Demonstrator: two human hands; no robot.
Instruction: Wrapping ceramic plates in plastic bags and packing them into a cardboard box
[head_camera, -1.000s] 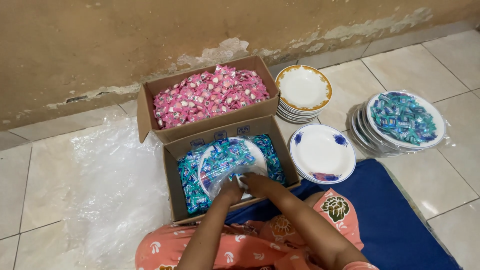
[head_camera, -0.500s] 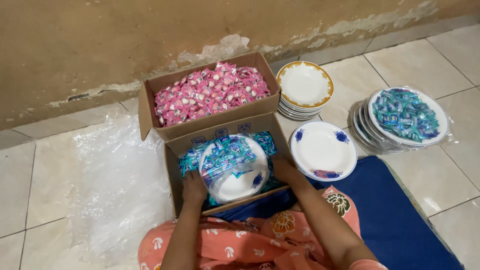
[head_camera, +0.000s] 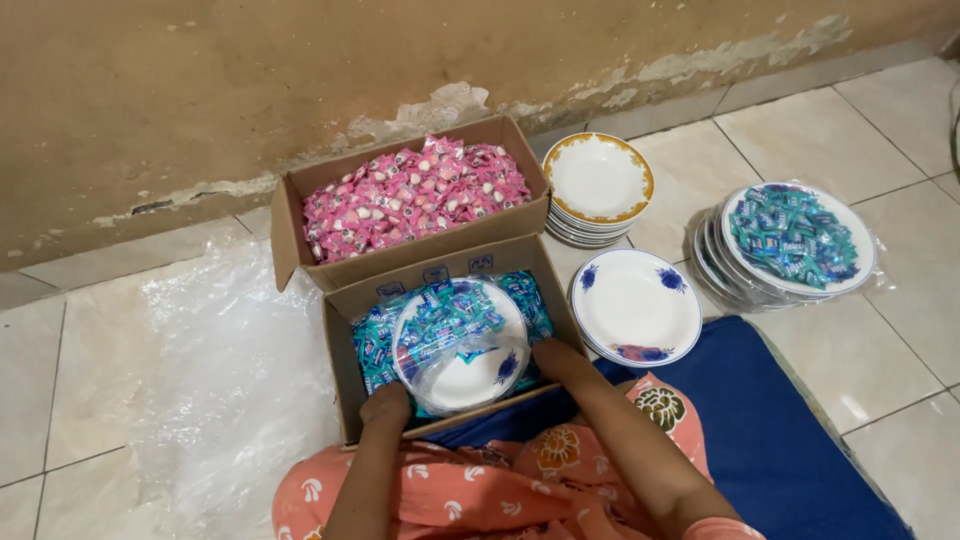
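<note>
A white plate with blue flowers (head_camera: 470, 372), wrapped in a clear plastic bag and carrying blue wrapped candies (head_camera: 440, 318), lies tilted in the near cardboard box (head_camera: 338, 372) on top of more blue candies. My left hand (head_camera: 388, 404) grips the bagged plate at its lower left edge. At the plate's right edge, inside the box, my right hand (head_camera: 556, 356) holds it too. Both sets of fingertips are partly hidden under the plate and bag.
A second box (head_camera: 420, 256) of pink candies sits behind. To the right are a stack of gold-rimmed plates (head_camera: 598, 178), a blue-flowered plate stack (head_camera: 636, 306) and bagged plates with blue candies (head_camera: 792, 240). Clear plastic sheet (head_camera: 220, 370) lies left, a blue mat (head_camera: 790, 430) right.
My hands moved apart from the plate's near edge to its left and right sides. The bagged plate shifted and tilted in the box, showing more bare white surface.
</note>
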